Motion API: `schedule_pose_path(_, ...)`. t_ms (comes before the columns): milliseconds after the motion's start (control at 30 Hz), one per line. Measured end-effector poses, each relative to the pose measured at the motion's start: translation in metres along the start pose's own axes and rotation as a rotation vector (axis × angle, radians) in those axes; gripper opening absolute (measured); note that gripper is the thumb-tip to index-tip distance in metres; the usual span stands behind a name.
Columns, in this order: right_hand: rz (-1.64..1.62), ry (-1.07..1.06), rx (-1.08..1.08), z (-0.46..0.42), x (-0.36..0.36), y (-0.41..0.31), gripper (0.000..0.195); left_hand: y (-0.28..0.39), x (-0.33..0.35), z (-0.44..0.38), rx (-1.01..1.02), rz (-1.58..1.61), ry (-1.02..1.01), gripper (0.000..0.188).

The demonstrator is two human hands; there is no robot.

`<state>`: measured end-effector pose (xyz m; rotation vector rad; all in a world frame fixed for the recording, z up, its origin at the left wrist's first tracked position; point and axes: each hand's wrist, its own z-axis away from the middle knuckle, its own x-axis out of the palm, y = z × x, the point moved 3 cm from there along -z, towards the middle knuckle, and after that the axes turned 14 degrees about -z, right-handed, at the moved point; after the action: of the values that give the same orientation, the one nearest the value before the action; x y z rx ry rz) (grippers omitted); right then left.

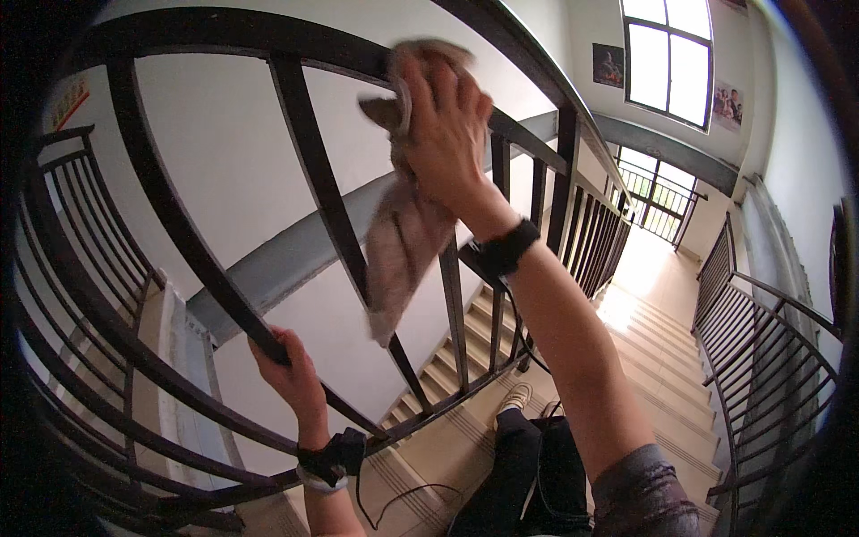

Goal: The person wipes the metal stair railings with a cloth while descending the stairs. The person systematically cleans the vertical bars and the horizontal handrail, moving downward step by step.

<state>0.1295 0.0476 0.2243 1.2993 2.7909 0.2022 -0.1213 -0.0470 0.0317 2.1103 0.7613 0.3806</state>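
Note:
My right hand (448, 127) presses a greyish-pink cloth (409, 241) around the upper horizontal rail (329, 41) of a dark metal stair railing. The cloth's lower end hangs down in front of the balusters and looks blurred. Lower left, my left hand (288, 369) is closed around one dark baluster (181, 201). Each wrist bears a black strapped device, and a thin cable (409, 497) runs near the left one. The palm side of my right hand is hidden.
Beige stairs (661, 376) run along the right towards a bright landing (661, 268). A second railing (758, 349) stands beside the right wall. More steps (480, 322) show through the balusters. My shoe (515, 397) rests on a step. The handrail (530, 54) slopes above the upper rail.

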Motion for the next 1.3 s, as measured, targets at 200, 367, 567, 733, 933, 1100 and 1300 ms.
schedule_pose_path(200, -0.166, -0.093, 0.319, 0.096, 0.011, -0.018, 0.068, -0.007, 0.002, -0.003, 0.055, 0.006, 0.045, 0.017)
schedule_pose_path(367, -0.338, -0.185, 0.306, 0.090, 0.010, -0.013, 0.037, -0.008, 0.001, -0.006, 0.109, -0.035, 0.024, 0.016)
schedule_pose_path(567, -0.221, -0.060, 0.310, 0.031, 0.014, -0.018, 0.037, -0.004, -0.003, -0.004, 0.107, -0.053, 0.020, 0.015)
schedule_pose_path(733, -0.538, 0.059, 0.336, 0.144, 0.028, -0.008, 0.022, 0.003, 0.001, -0.003, 0.068, 0.001, 0.039, 0.015)
schedule_pose_path(933, -1.016, -0.206, 0.947, 0.313, 0.011, -0.026, 0.018, 0.008, 0.006, -0.005, 0.158, -0.015, -0.014, 0.013)
schedule_pose_path(1100, -0.554, -0.237, 0.342, 0.215, 0.008, -0.036, 0.035, 0.008, -0.003, -0.008, 0.150, -0.039, 0.007, 0.014)
schedule_pose_path(1300, -0.503, -0.038, 0.205, 0.074, 0.007, -0.009, 0.055, 0.003, 0.000, -0.006, 0.123, -0.069, 0.033, 0.017)
